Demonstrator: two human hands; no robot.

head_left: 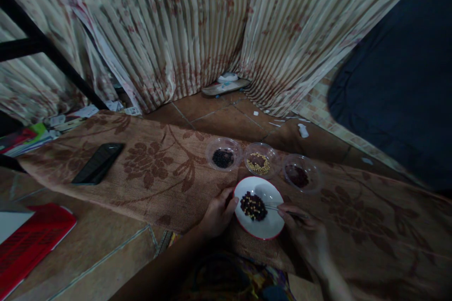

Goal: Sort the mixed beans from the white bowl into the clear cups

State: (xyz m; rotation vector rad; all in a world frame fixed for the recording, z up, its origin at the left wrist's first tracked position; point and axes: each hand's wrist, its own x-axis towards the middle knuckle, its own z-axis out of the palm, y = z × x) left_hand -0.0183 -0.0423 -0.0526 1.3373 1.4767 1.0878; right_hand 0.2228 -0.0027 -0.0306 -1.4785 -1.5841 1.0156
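Note:
A white bowl with a red rim (pixel 271 230) holds a mixed pile of dark and yellow beans (pixel 253 207). My left hand (pixel 219 212) grips the bowl's left rim between thumb and fingers. In my right hand (pixel 305 230) are slim metal tweezers (pixel 272 207), their tips at the right side of the pile. Behind the bowl stand three clear plastic bowls in a row. The left clear bowl (pixel 209 156) contains black beans (pixel 222 158), the middle one (pixel 273 154) yellow beans (pixel 259 163), and the right one (pixel 315 176) dark red beans (pixel 297 176).
A brown floral cloth (pixel 169 197) covers the long, narrow table. On its left part lies a black phone (pixel 99 163). Striped curtains (pixel 197 33) hang behind, with a skateboard-like board (pixel 226 87) on the floor tiles. A red bag (pixel 38 240) lies at the lower left.

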